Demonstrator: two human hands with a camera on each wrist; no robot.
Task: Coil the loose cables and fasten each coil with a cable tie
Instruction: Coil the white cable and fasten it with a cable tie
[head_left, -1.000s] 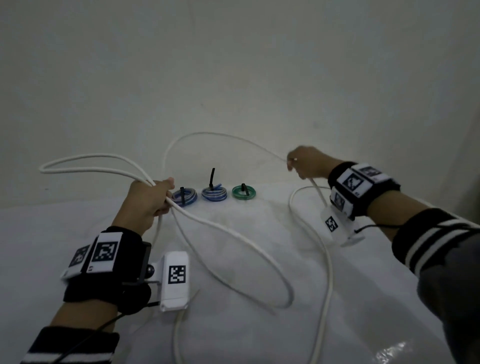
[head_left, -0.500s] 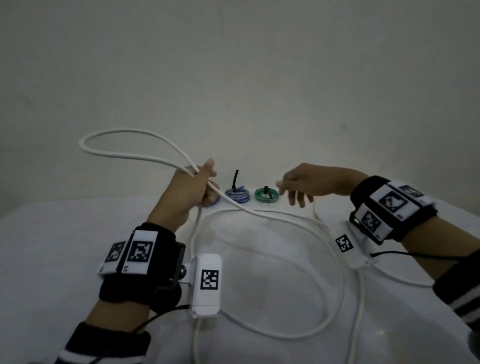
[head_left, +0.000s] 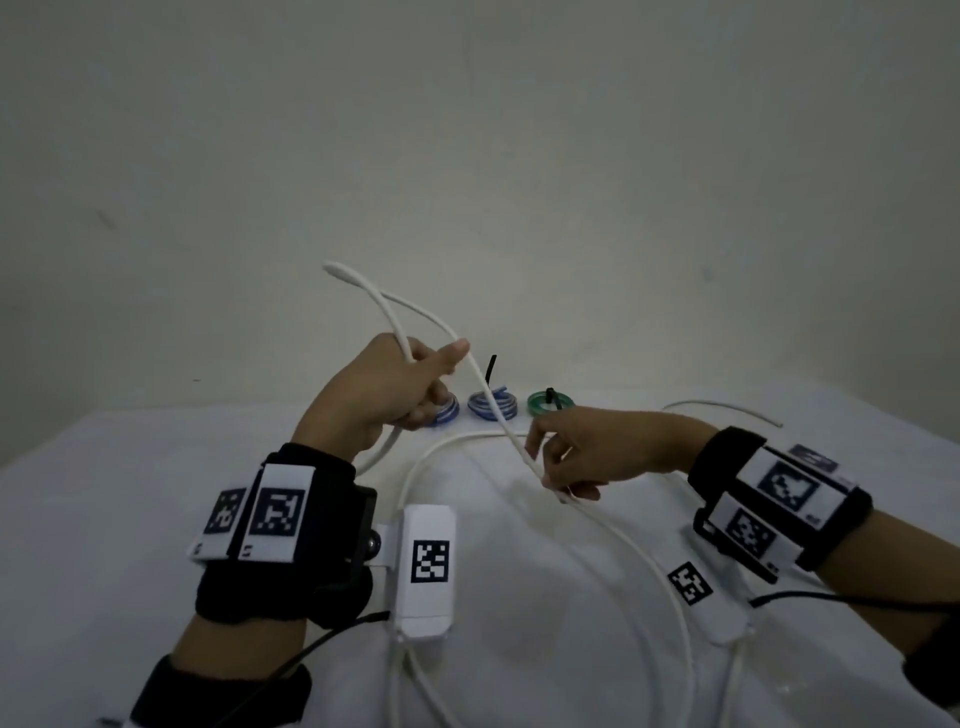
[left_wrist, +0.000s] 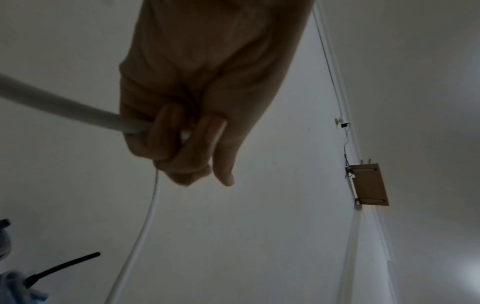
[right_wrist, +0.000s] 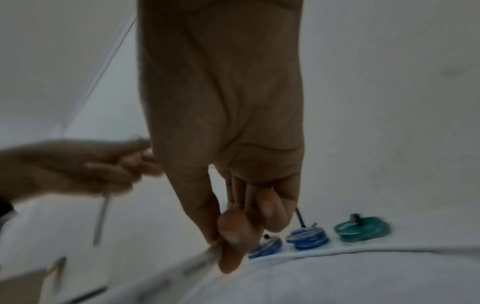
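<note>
A long white cable lies in wide loops on the white table. My left hand is raised and grips the cable, and a short loop sticks up past it to the left. In the left wrist view the fingers curl round the thick cable. From the left thumb one strand slants down to my right hand, which pinches it between thumb and forefinger just above the table. The right wrist view shows that pinch on the blurred cable.
Three small tied coils stand in a row at the table's back: a blue-white coil, a blue coil with a black tie sticking up, and a green coil. A thin cable lies at the back right. A wall rises behind the table.
My left hand moved right and up, and its big raised loop shrank to a short one. My right hand let go, came in leftwards and down, and now pinches the strand.
</note>
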